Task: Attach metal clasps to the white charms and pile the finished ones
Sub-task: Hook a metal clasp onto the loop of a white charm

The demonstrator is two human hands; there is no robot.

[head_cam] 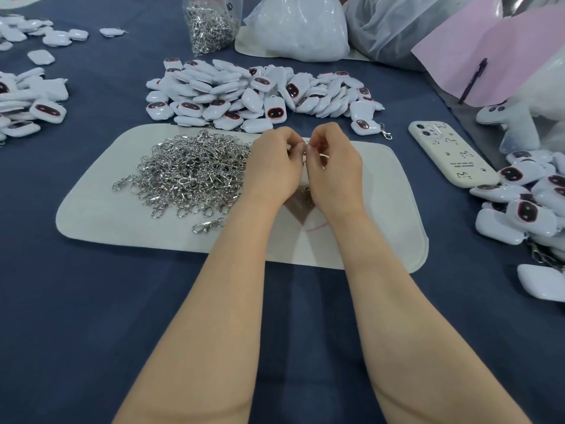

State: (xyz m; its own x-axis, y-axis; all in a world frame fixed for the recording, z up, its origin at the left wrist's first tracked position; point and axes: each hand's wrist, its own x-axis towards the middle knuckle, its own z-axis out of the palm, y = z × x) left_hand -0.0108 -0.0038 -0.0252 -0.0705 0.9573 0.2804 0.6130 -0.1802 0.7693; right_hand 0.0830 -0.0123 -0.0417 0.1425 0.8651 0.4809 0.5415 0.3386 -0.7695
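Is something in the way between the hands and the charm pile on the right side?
Yes. A white phone lies flat on the table between the right hand and that charm pile. Being low, it probably lets a hand pass over.

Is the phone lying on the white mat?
No, the phone lies on the blue cloth, off the right edge of the white mat.

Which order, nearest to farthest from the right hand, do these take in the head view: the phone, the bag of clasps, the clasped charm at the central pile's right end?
1. Clasped charm, just beyond the right hand.
2. Phone, off to the right on the blue cloth.
3. Bag of clasps, far back and to the left.
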